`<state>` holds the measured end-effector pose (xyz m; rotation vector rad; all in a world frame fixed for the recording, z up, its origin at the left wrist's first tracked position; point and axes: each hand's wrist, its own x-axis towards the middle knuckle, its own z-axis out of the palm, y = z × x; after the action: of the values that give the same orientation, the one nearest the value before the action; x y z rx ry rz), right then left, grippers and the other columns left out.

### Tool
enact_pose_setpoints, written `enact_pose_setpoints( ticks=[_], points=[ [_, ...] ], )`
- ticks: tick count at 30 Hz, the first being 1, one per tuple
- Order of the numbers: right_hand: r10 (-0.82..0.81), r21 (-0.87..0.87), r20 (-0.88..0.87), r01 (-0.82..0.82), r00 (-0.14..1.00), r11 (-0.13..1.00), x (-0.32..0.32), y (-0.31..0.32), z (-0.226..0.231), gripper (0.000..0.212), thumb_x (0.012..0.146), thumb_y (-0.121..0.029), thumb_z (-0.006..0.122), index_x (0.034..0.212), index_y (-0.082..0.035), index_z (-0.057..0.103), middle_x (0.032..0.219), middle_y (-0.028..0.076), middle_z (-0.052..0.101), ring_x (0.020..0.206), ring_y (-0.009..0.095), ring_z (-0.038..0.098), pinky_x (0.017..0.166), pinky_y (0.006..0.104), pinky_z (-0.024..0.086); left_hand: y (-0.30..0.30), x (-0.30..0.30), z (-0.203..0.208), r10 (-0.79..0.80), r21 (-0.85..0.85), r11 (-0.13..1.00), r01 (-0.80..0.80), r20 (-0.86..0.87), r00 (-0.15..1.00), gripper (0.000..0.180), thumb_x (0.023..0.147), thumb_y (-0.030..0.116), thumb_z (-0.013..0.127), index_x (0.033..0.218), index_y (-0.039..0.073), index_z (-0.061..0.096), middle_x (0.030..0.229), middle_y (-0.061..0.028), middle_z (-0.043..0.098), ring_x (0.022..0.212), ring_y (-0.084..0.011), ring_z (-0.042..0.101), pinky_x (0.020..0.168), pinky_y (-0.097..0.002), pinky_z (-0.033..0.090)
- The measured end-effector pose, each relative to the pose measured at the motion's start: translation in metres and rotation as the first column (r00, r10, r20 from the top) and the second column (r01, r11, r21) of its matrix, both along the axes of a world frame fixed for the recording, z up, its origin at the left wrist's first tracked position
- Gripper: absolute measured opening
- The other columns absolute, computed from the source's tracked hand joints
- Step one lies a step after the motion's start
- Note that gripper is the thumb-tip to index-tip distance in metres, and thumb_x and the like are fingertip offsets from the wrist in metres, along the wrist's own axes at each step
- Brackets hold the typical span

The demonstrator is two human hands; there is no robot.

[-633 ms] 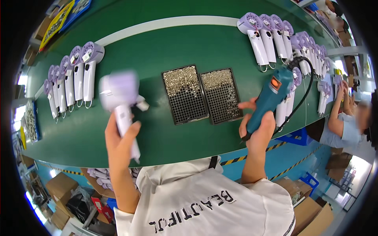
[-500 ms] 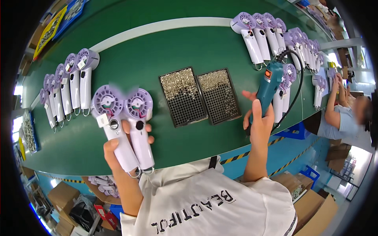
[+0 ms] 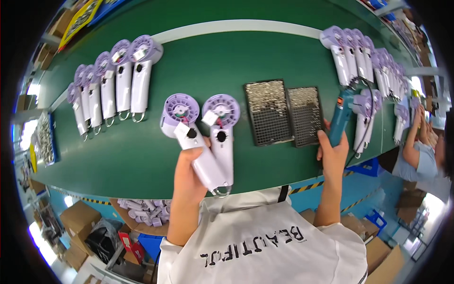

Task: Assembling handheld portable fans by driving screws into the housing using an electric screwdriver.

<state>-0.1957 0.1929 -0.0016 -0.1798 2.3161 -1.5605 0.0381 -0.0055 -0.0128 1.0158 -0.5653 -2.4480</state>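
Note:
My left hand (image 3: 189,173) is closed round two handheld fans, side by side with their heads up. The nearer-left fan (image 3: 203,161) has a white handle, a dark round button and a lilac head; the other fan (image 3: 226,154) looks alike. Both heads show open grilles with wires inside, and small white tags hang by them. My right hand (image 3: 334,158) is wrapped round a teal electric screwdriver (image 3: 341,118), its cord leading off the top; the tip is hard to make out. Left of that hand lie two black gridded trays, a larger tray (image 3: 270,130) and a smaller tray (image 3: 307,130), partly filled with small silvery screws.
A row of fans (image 3: 108,90) lies on the left of the green table (image 3: 198,61); more fans (image 3: 350,54) line the right. Two fans (image 3: 363,120) lie just beyond the screwdriver. A carton of fan parts (image 3: 146,210) stands below the table edge. A co-worker (image 3: 421,146) sits at the right.
The whole scene has shifted right in the picture as the view turned. The two fan heads have spread apart, and the second fan's tag now shows. The screwdriver is closer to the smaller tray.

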Motion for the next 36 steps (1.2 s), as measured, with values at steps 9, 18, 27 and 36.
enact_pose_setpoints(
  ticks=[9,18,27,36],
  points=[
    [0.035,0.042,0.001,-0.035,0.999,0.999,0.02,-0.006,0.005,0.041,0.088,-0.004,0.064,0.127,0.001,0.053,0.086,0.005,0.064,0.046,0.005,0.046,0.041,0.0218,0.036,-0.007,-0.017,0.023,-0.038,-0.23,0.969,0.086,0.205,0.978,0.046,0.085,0.014,0.056,0.127,0.0,0.043,0.12,-0.0147,0.057,0.105,-0.0277,0.061,0.096,-0.044,0.048],
    [0.308,-0.135,0.062,-0.298,0.949,0.945,0.096,-0.021,0.01,0.043,0.086,-0.008,0.07,0.124,-0.001,0.052,0.116,0.011,0.067,0.083,0.013,0.066,0.071,0.0278,0.052,-0.014,-0.014,0.013,0.075,-0.378,0.926,0.005,0.197,0.978,0.04,0.078,0.004,0.05,0.117,-0.006,0.052,0.091,-0.0122,0.062,0.087,-0.019,0.062,0.091,-0.0399,0.053],
    [0.414,0.085,0.078,-0.42,0.907,0.904,0.112,-0.037,0.0,0.041,0.081,-0.016,0.079,0.112,-0.001,0.057,0.098,0.006,0.07,0.075,0.011,0.064,0.066,0.027,0.051,-0.017,0.011,0.025,-0.081,-0.499,0.569,0.654,0.757,0.648,0.027,0.093,0.023,0.066,0.091,-0.003,0.059,0.058,-0.0034,0.056,0.043,-0.0089,0.05,0.04,-0.0261,0.039],
    [0.308,0.015,-0.125,-0.309,0.943,0.951,0.11,-0.02,-0.004,0.047,0.081,-0.02,0.078,0.118,-0.002,0.056,0.1,0.012,0.072,0.083,0.017,0.068,0.075,0.0331,0.052,-0.018,0.0,0.045,0.429,-0.85,-0.174,0.497,0.389,0.815,0.084,0.07,0.027,0.083,0.141,0.004,0.044,0.148,-0.0223,0.033,0.135,-0.042,0.033,0.107,-0.0523,0.03]
  ],
)
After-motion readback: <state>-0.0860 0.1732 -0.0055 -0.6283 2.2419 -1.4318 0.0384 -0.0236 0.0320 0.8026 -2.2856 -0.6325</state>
